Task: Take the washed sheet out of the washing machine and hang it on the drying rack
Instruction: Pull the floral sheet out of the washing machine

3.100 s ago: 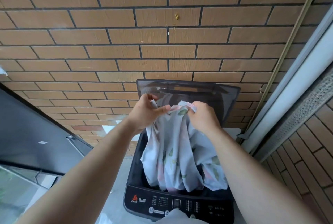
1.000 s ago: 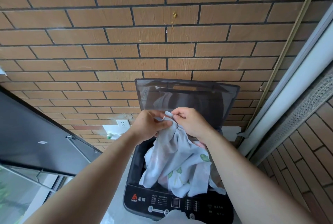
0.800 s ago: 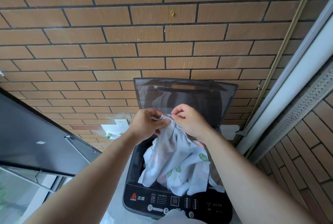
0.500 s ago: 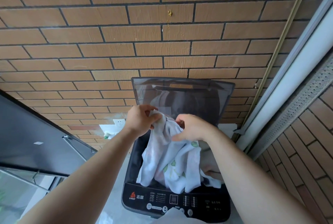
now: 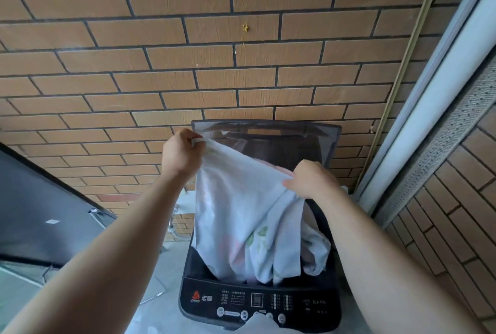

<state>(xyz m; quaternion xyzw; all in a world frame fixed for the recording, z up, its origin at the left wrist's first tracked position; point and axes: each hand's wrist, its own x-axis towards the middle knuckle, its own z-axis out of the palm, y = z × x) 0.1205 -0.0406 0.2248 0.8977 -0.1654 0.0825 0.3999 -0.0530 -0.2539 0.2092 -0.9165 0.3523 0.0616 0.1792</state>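
Observation:
A pale blue sheet (image 5: 241, 215) with a faint leaf and flower print hangs out of the top-loading washing machine (image 5: 257, 304), its lower folds still inside the tub. My left hand (image 5: 181, 155) grips the sheet's top edge, raised at the left of the open lid (image 5: 268, 135). My right hand (image 5: 311, 180) grips the same edge lower and further right. The cloth is stretched between both hands. No drying rack shows in this view.
A brick wall (image 5: 214, 51) stands right behind the machine. A dark slanted panel (image 5: 40, 213) is at the left, with a wall socket partly hidden behind the sheet. A white frame and perforated metal strip (image 5: 442, 124) run along the right.
My hands have drawn apart along the sheet's edge. The left hand rose up and left, the right moved right and down, and more of the sheet is spread above the tub.

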